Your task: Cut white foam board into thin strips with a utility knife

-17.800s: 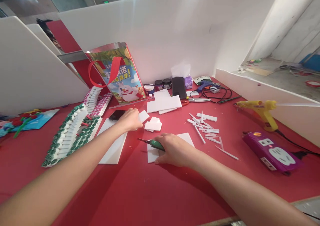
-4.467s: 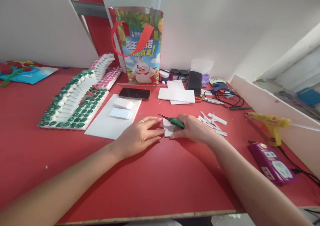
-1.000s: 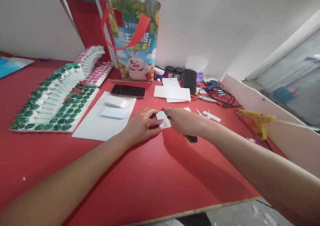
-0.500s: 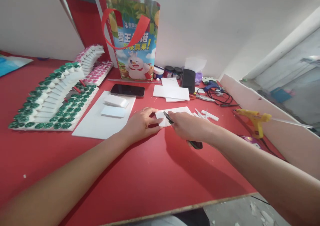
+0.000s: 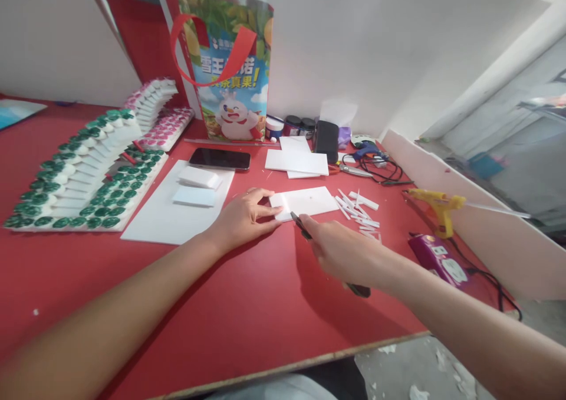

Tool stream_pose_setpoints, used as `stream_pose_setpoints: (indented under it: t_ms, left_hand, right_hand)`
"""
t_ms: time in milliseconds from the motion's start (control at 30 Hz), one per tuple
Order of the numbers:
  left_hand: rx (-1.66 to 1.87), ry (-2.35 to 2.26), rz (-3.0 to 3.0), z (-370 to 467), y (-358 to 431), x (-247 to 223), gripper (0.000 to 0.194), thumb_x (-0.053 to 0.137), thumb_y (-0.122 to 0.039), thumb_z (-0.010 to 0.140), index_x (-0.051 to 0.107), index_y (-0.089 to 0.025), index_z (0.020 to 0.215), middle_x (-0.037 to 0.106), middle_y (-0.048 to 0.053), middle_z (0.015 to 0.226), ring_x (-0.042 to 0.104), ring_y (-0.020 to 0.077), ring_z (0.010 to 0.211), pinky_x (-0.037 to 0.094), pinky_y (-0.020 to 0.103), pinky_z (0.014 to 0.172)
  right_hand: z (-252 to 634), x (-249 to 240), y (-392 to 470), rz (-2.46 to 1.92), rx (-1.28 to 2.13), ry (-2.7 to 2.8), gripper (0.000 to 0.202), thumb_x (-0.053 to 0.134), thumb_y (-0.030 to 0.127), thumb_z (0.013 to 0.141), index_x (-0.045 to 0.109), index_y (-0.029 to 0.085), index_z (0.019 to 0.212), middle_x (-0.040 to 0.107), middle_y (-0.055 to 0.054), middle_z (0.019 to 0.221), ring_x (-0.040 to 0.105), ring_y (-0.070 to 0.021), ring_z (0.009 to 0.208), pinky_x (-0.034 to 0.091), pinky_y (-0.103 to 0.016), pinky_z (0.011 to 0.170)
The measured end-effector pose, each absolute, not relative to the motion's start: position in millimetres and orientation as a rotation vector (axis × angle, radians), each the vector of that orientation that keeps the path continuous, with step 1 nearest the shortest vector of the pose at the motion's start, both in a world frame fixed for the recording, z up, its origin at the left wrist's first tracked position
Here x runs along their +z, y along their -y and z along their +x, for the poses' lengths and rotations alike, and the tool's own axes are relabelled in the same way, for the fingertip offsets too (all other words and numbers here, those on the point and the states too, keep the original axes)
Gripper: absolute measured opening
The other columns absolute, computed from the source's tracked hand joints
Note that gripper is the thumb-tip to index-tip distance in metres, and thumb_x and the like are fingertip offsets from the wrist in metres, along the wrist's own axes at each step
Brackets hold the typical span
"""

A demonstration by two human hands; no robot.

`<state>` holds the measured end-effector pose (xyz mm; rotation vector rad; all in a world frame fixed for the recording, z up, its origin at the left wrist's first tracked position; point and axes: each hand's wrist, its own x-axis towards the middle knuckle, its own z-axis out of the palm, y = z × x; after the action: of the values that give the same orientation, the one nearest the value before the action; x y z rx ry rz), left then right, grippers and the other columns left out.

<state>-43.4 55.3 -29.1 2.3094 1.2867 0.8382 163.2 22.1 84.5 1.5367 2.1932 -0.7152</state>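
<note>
A small white board (image 5: pixel 309 199) lies flat on the red table (image 5: pixel 247 317). My left hand (image 5: pixel 247 217) rests at its left end, thumb and fingertips pinching or pressing on that edge. In my right hand (image 5: pixel 340 249) is a dark utility knife (image 5: pixel 301 225), its tip at the board's near edge, its back end showing below the palm. Thin white offcuts (image 5: pixel 359 208) lie in a loose heap at the board's right end.
Behind are stacked white boards (image 5: pixel 296 161), a phone (image 5: pixel 220 158), a black case (image 5: pixel 326 141) and a printed bag (image 5: pixel 230 69). Left stands a green-dotted model (image 5: pixel 88 176). To the right are a yellow glue gun (image 5: pixel 435 202) and a purple box (image 5: pixel 437 259).
My right hand with the knife has moved toward me and slightly right, off the board's top to its near edge. The camera view has shifted a little to the right.
</note>
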Motion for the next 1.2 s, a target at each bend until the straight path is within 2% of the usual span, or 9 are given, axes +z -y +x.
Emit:
stream_pose_setpoints:
  t_ms: [100, 267, 400, 500, 567, 700, 833, 1067, 1200]
  left_hand:
    - [0.849, -1.287, 2.315, -43, -55, -30, 0.029, 0.063, -0.039, 0.087, 0.076, -0.025, 0.109, 0.062, 0.012, 0.128, 0.059, 0.0275, 0.117, 0.051, 0.044, 0.097]
    - [0.847, -1.290, 2.319, -43, -56, -30, 0.029, 0.063, -0.038, 0.086, 0.076, -0.025, 0.108, 0.062, 0.012, 0.128, 0.059, 0.0279, 0.118, 0.051, 0.045, 0.097]
    - [0.844, -1.274, 2.296, -43, -56, -27, 0.030, 0.063, -0.038, 0.085, 0.077, -0.024, 0.108, 0.062, 0.013, 0.129, 0.059, 0.0292, 0.118, 0.050, 0.047, 0.098]
    - [0.846, -1.271, 2.243, -44, -55, -26, 0.030, 0.064, -0.040, 0.084, 0.077, -0.026, 0.107, 0.062, 0.012, 0.130, 0.058, 0.0298, 0.119, 0.050, 0.048, 0.098]
    - [0.866, -1.269, 2.189, -46, -55, -26, 0.030, 0.065, -0.041, 0.083, 0.077, -0.026, 0.107, 0.062, 0.011, 0.130, 0.059, 0.0298, 0.119, 0.050, 0.047, 0.099]
    - [0.889, -1.206, 2.062, -49, -53, -22, 0.034, 0.068, -0.044, 0.082, 0.076, -0.026, 0.110, 0.061, 0.010, 0.133, 0.059, 0.0281, 0.120, 0.048, 0.044, 0.104]
    - [0.899, -1.112, 1.965, -51, -47, -15, 0.042, 0.072, -0.044, 0.081, 0.071, -0.029, 0.120, 0.059, 0.007, 0.138, 0.057, 0.0270, 0.126, 0.046, 0.041, 0.108]
    - [0.952, -1.088, 2.021, -54, -40, -5, 0.050, 0.072, -0.038, 0.083, 0.061, -0.034, 0.131, 0.058, 0.002, 0.141, 0.055, 0.0239, 0.130, 0.047, 0.038, 0.109]
    - [0.895, -1.212, 2.065, -58, -44, -7, 0.052, 0.069, -0.046, 0.083, 0.060, -0.032, 0.133, 0.057, 0.004, 0.142, 0.055, 0.0250, 0.130, 0.044, 0.041, 0.111]
  right_hand:
    - [166, 85, -16, 1.529, -0.716, -2.199, 0.055, 0.040, 0.010, 0.086, 0.042, 0.013, 0.141, 0.069, -0.012, 0.085, 0.057, -0.0156, 0.044, 0.030, -0.025, 0.041]
    - [170, 79, -9, 1.528, -0.616, -2.251, 0.066, 0.041, 0.009, 0.085, 0.033, 0.012, 0.150, 0.069, -0.013, 0.083, 0.062, -0.0211, 0.058, 0.030, -0.026, 0.044]
    - [169, 79, -5, 1.551, -0.573, -2.245, 0.066, 0.043, 0.007, 0.084, 0.037, 0.011, 0.150, 0.069, -0.015, 0.086, 0.063, -0.0212, 0.063, 0.029, -0.025, 0.045]
    - [173, 81, -4, 1.616, -0.654, -2.211, 0.063, 0.043, 0.009, 0.086, 0.039, 0.016, 0.149, 0.067, -0.012, 0.084, 0.060, -0.0176, 0.057, 0.028, -0.023, 0.043]
    - [181, 80, -3, 1.690, -0.845, -2.183, 0.059, 0.041, 0.013, 0.091, 0.038, 0.022, 0.149, 0.064, -0.006, 0.078, 0.055, -0.0141, 0.047, 0.029, -0.022, 0.040]
    - [200, 74, -3, 1.829, -1.374, -2.067, 0.042, 0.037, 0.024, 0.097, 0.041, 0.025, 0.140, 0.051, 0.004, 0.062, 0.048, -0.0112, 0.034, 0.037, -0.020, 0.033]
    - [216, 64, -4, 1.939, -1.644, -2.055, 0.028, 0.038, 0.028, 0.098, 0.047, 0.024, 0.125, 0.047, 0.007, 0.059, 0.048, -0.0100, 0.034, 0.042, -0.020, 0.032]
    - [227, 53, -10, 2.024, -1.756, -2.125, 0.021, 0.041, 0.033, 0.097, 0.047, 0.025, 0.116, 0.048, 0.009, 0.061, 0.047, -0.0089, 0.032, 0.039, -0.019, 0.031]
    - [226, 49, -15, 2.035, -1.630, -2.190, 0.014, 0.043, 0.032, 0.095, 0.047, 0.024, 0.106, 0.049, 0.008, 0.061, 0.047, -0.0095, 0.033, 0.039, -0.021, 0.033]
